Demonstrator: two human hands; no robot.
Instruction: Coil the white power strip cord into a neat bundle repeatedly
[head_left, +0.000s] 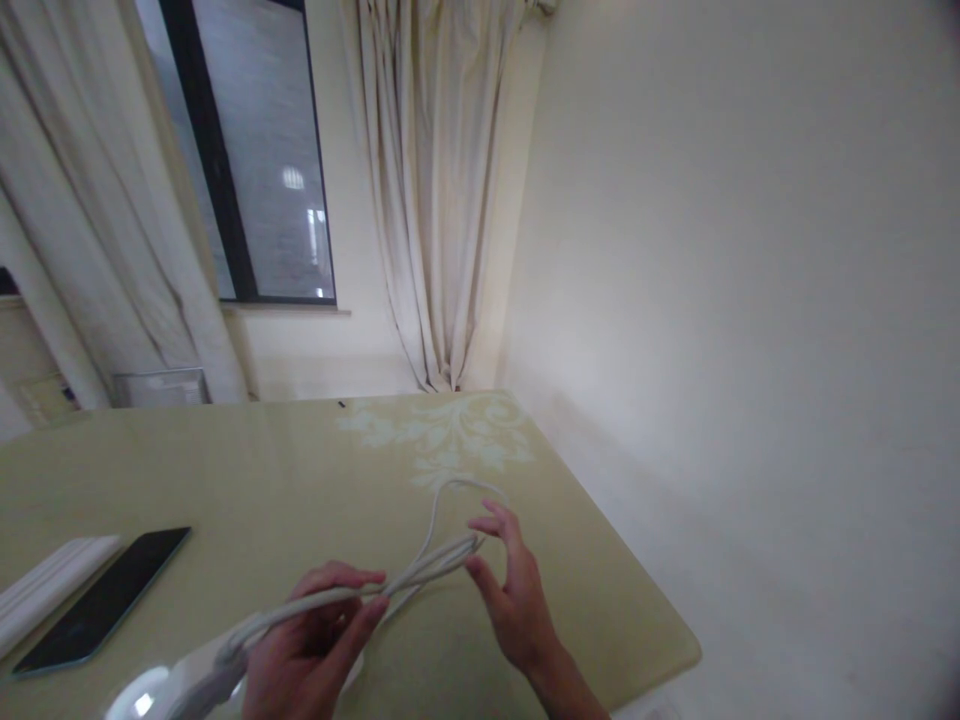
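Two hands (311, 635) (521, 595) handle a folded pale cable (429, 573).

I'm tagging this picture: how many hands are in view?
2: the left hand pinches the pale cable at lower middle; the right hand is farther right, at the cable's looped end. No others show.

We see cable (420, 575) with smooth, matt, plastic-looking sheath. Tabletop (247, 480) glossy, smooth, glass-like; floral pattern (450, 435) frosted-looking. Dark slab (109, 600): smooth, sleek face. White bar (56, 585): smooth, plastic by look. Curtains (442, 180): soft, matt, creased cloth. Window pane (262, 130): reflective glass; frame (217, 150) smooth, metal or plastic, we cannot tell. Wall (735, 300): matt, painted-looking.
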